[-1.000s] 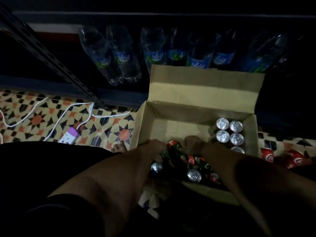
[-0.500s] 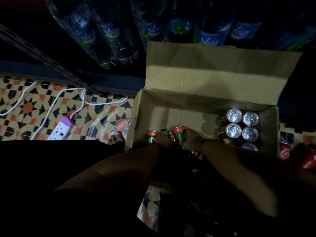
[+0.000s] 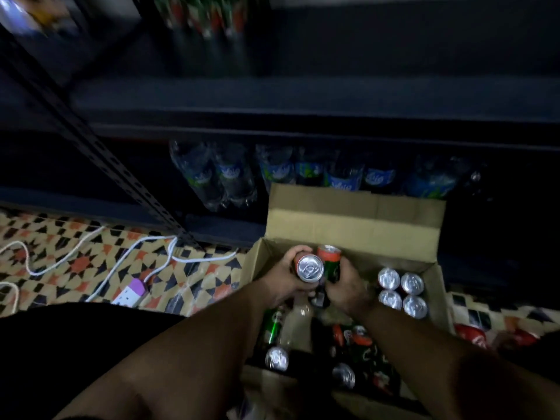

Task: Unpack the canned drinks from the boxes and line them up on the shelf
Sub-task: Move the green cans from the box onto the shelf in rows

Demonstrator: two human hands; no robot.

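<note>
An open cardboard box (image 3: pixel 357 219) stands on the floor before a dark metal shelf (image 3: pixel 303 95). My left hand (image 3: pixel 285 277) grips a can (image 3: pixel 309 268) tilted so its silver top faces me. My right hand (image 3: pixel 348 287) holds a green and orange can (image 3: pixel 331 262) upright beside it. Both are lifted above the box. Several upright cans (image 3: pixel 401 291) stand in the box's right end. More green cans (image 3: pixel 360 356) lie loose in the near part, in shadow.
Water bottles (image 3: pixel 230 180) fill the lowest shelf level behind the box. Blurred cans (image 3: pixel 206 19) stand on the shelf above. A white power strip (image 3: pixel 130 294) and cables lie on the patterned floor at left. Red cans (image 3: pixel 472 336) lie at right.
Both hands have risen out of the box, each with a can. My view has tipped upward, so the shelf above the bottles now shows.
</note>
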